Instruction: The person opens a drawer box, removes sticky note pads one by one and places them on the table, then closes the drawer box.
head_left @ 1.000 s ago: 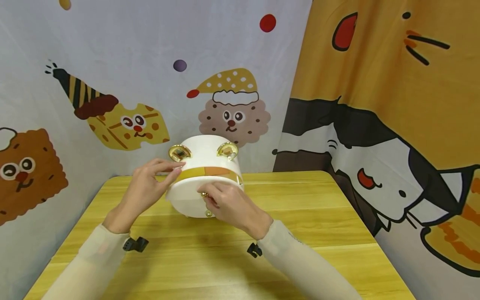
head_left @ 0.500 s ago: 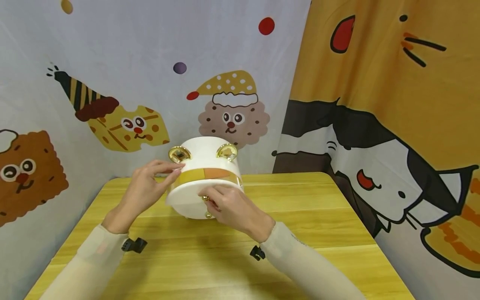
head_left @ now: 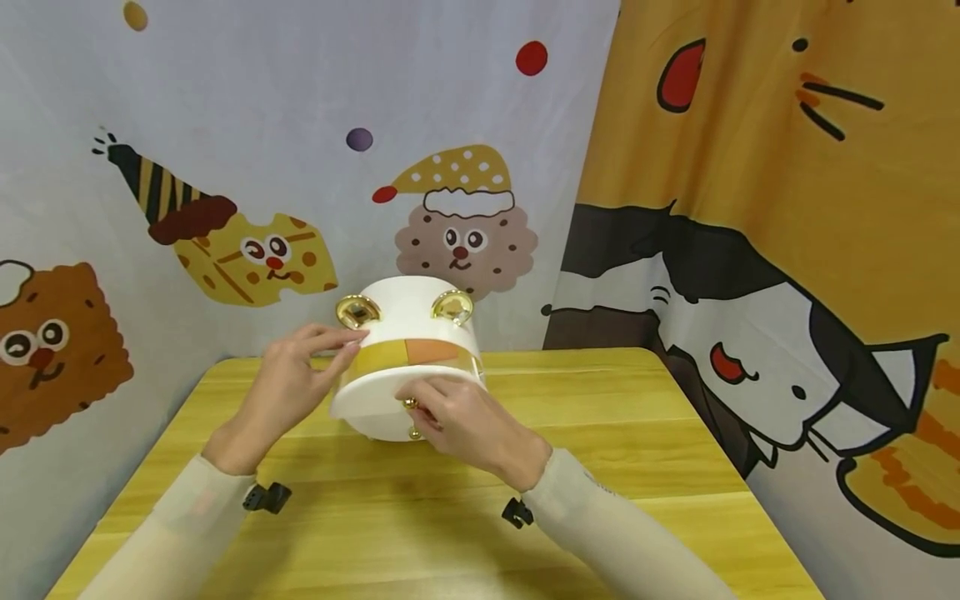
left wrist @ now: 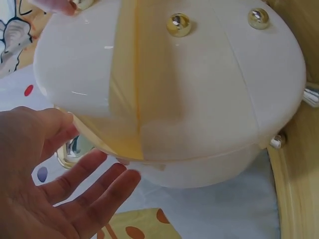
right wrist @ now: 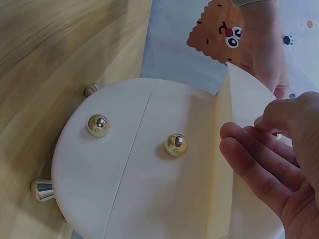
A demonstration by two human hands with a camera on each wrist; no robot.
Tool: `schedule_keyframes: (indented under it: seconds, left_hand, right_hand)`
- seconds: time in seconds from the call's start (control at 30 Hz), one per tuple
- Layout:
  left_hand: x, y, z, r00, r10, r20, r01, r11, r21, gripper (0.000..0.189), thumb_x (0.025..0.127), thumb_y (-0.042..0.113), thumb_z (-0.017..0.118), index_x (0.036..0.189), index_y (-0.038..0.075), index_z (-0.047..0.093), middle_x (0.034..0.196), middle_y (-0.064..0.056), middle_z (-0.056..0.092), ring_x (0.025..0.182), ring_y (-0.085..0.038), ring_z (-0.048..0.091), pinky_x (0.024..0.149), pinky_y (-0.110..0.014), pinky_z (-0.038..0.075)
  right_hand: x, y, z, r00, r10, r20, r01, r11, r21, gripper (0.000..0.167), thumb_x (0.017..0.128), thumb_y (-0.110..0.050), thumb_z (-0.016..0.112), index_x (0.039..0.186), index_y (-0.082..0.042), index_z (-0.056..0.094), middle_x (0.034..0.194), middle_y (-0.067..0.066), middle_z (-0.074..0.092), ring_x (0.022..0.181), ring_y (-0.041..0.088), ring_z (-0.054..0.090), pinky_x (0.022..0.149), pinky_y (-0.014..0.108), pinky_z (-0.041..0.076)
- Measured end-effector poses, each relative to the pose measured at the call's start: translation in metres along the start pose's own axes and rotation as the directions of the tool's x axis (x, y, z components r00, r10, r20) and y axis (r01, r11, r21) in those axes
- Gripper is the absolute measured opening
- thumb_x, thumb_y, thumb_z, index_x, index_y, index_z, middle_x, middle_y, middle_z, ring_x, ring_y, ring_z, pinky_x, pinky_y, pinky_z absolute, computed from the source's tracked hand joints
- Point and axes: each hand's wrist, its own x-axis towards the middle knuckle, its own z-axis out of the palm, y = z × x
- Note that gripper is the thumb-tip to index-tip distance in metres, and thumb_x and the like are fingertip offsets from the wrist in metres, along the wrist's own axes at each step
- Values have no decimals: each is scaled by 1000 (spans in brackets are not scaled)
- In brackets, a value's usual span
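A white rounded drawer box (head_left: 408, 292) with two gold ears (head_left: 358, 311) stands on the table. Its top drawer front (left wrist: 75, 64) juts forward of the lower ones, and yellow and orange colouring (head_left: 382, 356) shows in the gap behind it. My right hand (head_left: 468, 421) pinches the top drawer's gold knob (head_left: 409, 403), mostly hidden by the fingers. Gold knobs, a middle one (right wrist: 176, 145) and a bottom one (right wrist: 98, 125), sit on the drawer fronts below. My left hand (head_left: 292, 375) touches the box's left side with thumb and fingertips, its fingers extended.
The wooden table (head_left: 405, 533) extends toward me and to both sides of the box. Short metallic feet (right wrist: 44, 189) hold the box up. A cartoon-printed cloth (head_left: 300, 100) hangs close behind, and another printed cloth (head_left: 750, 167) hangs on the right.
The top drawer front has come slightly farther toward me with my right hand, and the coloured gap behind it looks wider. My left hand stays at the box's side.
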Motion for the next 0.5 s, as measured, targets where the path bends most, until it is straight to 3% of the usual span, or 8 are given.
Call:
schedule_keyframes:
  seconds: [0.1,0.2,0.3,0.5]
  left_hand:
    - [-1,0,0,999,42,-17,-42,998,42,25,109,10,84,133,17,90,115,-14,85,77,-22,74,59,-23,60]
    - [-1,-1,0,996,81,-29,-78,993,88,26,108,10,85,133,16,90,114,-14,84,66,-17,64,54,-25,52]
    - [-1,-2,1,992,123,-39,-117,984,134,27,106,10,87,132,14,90,114,-14,83,64,-17,63,51,-26,49]
    - [-2,-4,1,985,167,-47,-153,964,217,30,104,12,89,135,13,89,115,-14,83,73,-23,72,50,-29,53]
  right_hand:
    - [-1,-1,0,1000,0,1,0,1000,4,25,101,-4,88,123,-10,77,102,-3,81,87,6,73,82,15,64]
    - [-1,-1,-1,1000,-4,-1,4,1000,4,25,101,-4,88,123,-10,77,103,-3,82,85,5,71,80,14,62]
    - [-2,-2,-2,1000,-11,2,11,1000,1,26,101,-4,88,123,-11,77,104,-3,82,83,4,69,77,12,60]
    - [-2,-4,-2,1000,-14,9,14,1000,0,28,100,-3,89,125,-11,78,101,-3,80,80,3,67,74,9,56]
